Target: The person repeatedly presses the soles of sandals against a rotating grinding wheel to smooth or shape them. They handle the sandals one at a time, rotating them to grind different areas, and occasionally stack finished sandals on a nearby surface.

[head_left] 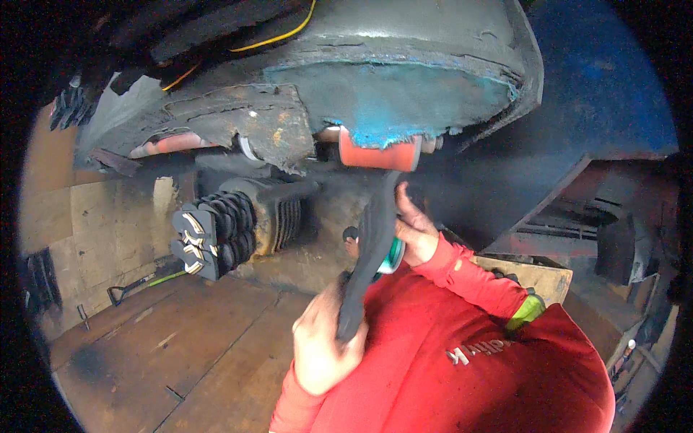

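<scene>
In front of my red-sleeved body I hold a dark grey flip-flop (pixel 372 227), seen mostly edge-on, with a green strap (pixel 393 255) on its right side. My left hand (pixel 321 345) is wrapped around its lower end. Higher up, my right hand (pixel 419 232) grips it from the right, thumb pointing upward. The upper end of the flip-flop is just below an orange-red sanding drum (pixel 379 155); whether they touch I cannot tell. A ragged dark flap (pixel 404 101) with bright blue dust hangs over the drum.
A second reddish drum (pixel 170 144) sits under the hood (pixel 447 25) to the left. Several flip-flops are stacked on their sides (pixel 216 227) at the left. Brown boards (pixel 180 339) cover the floor. A wooden box (pixel 552 278) stands behind my right arm, beside dark machinery (pixel 613 238).
</scene>
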`<state>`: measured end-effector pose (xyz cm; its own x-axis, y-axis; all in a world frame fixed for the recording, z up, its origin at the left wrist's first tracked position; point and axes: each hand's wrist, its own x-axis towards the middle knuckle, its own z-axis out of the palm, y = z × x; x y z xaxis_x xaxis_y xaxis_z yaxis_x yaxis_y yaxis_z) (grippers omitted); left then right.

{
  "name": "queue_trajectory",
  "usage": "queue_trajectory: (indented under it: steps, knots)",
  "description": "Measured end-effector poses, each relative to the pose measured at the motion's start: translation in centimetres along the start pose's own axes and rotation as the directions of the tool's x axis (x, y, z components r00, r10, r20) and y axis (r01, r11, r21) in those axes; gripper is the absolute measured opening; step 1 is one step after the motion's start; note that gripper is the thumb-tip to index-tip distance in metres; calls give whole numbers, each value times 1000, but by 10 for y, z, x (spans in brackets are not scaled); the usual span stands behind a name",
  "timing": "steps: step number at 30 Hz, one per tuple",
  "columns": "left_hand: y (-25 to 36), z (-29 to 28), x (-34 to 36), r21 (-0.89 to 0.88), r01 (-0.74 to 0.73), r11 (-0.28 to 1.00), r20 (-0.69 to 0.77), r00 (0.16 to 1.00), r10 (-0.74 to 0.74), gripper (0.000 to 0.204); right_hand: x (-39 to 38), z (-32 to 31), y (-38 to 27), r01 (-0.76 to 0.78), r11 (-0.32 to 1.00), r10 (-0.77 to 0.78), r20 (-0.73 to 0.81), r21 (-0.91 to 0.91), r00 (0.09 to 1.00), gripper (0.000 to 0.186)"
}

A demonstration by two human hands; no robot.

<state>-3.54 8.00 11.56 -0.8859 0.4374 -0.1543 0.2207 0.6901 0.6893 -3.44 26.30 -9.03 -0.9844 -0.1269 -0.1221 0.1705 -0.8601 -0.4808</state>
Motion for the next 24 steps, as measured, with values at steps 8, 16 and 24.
queue_trajectory:
  steps: [8,16,24]
  knots:
    - [-14,4,-14,-51,-16,999,-27,1000,14,51,5,5,-11,1,977,-3,-11,-215,1000,79]
    - [-111,41,-58,-298,209,931,43,978,-205,37,0,1,3,64,770,-160,-95,-635,982,98]
    - [-116,83,76,-524,43,850,25,999,-35,45,1,-10,17,113,430,-253,1,-896,968,104]
